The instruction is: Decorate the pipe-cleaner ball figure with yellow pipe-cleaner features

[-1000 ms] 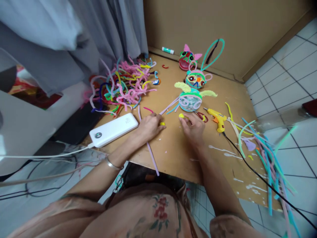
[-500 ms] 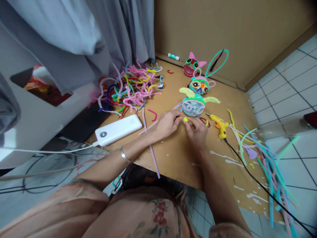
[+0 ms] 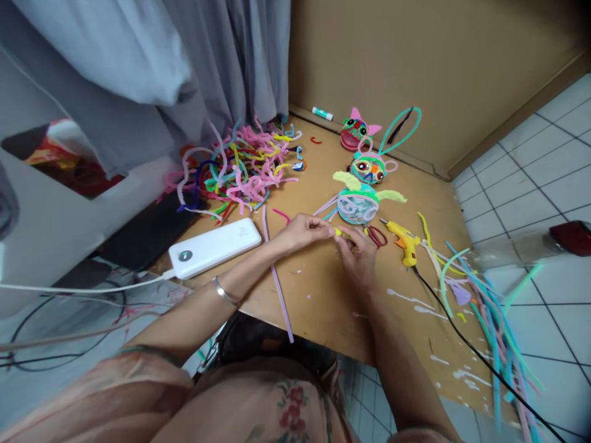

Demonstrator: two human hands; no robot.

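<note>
My left hand (image 3: 306, 232) and my right hand (image 3: 359, 253) meet over the table, fingertips pinched close together. Between them shows a small piece of yellow pipe cleaner (image 3: 338, 232), mostly covered by the fingers. Just beyond the hands sits a clear round ball (image 3: 357, 208) trimmed with green and pink pipe cleaners, with two pale yellow ear-like pieces on top. Red-handled scissors (image 3: 377, 236) lie beside my right hand, their blades partly hidden. A lilac pipe cleaner (image 3: 281, 301) runs under my left forearm.
A yellow glue gun (image 3: 405, 240) with a black cord lies at right, near a bundle of pipe cleaners (image 3: 496, 332). A white power bank (image 3: 215, 247) and a tangled pipe-cleaner heap (image 3: 244, 166) are at left. Two decorated figures (image 3: 368, 167) and a glue stick (image 3: 322, 114) stand farther back.
Both hands have drawn slightly nearer to me and closer together around the yellow piece. More of the scissors shows now. The view has shifted a little.
</note>
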